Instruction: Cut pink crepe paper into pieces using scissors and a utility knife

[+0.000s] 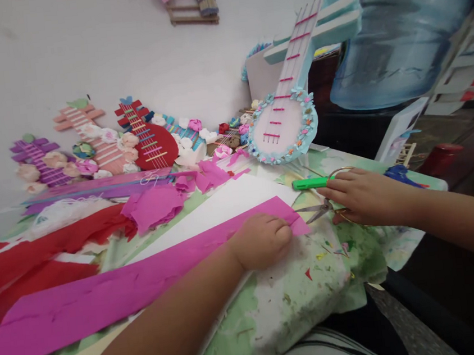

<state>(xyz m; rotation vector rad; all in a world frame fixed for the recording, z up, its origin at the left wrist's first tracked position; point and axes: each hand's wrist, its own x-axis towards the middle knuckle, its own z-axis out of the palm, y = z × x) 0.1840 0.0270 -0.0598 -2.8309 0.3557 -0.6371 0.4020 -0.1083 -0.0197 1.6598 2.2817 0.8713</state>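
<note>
A long strip of magenta crepe paper (117, 291) stretches across the table from the lower left. Near its right end, my left hand (264, 241) is closed with curled fingers at the paper's edge; the fingertips are partly hidden. My right hand (357, 193) grips a pair of scissors (319, 212) with gold-coloured handles. Their blades are spread and point left, at the strip's end. A bright green cutter (311, 183) lies just beyond the scissors, close to my right fingers. Under the strip lies a white sheet (222, 201).
Several lute-shaped crafts lean along the wall, among them a red one (155, 144) and a large light-blue one (284, 121). Red crepe paper (69, 237) and crumpled magenta pieces (155, 206) cover the left. A water jug (392, 42) stands behind, right. The paint-stained tablecloth (284, 308) drapes over the front edge.
</note>
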